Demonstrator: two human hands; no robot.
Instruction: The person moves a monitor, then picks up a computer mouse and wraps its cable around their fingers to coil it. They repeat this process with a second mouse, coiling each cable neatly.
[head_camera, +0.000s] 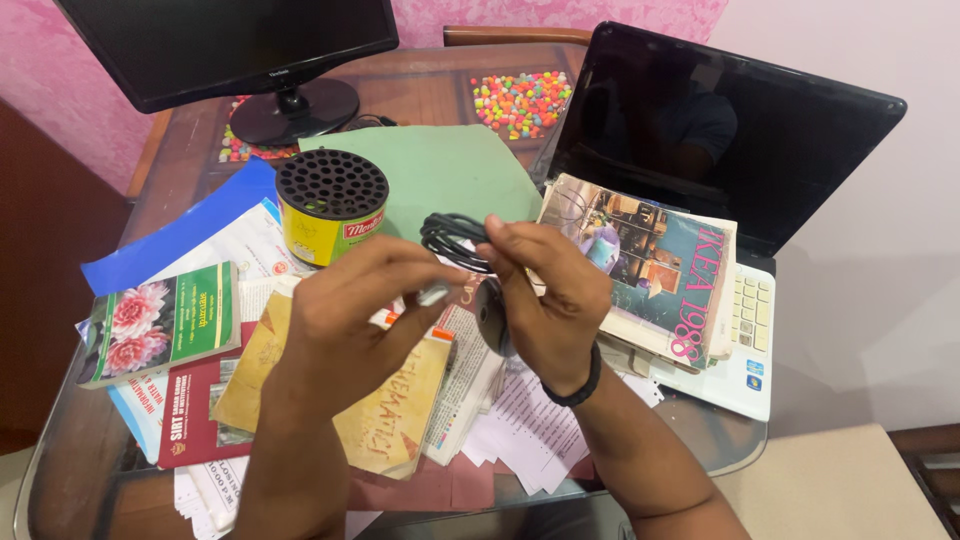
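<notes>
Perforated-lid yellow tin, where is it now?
The round yellow tin with black perforated lid stands left of centre in the head view, on the green paper sheet, beneath the black monitor.

1 head-worn camera, looking steeply down and forward over the cluttered surface (120, 470), close above the work.

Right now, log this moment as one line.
left hand: pinches cable plug | right hand: grips coiled black cable | below: books, glass table

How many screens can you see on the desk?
2. A black monitor stands at the back left on its round stand, and an open black laptop sits at the right, with a magazine lying over its keyboard. Both are dark.
</notes>
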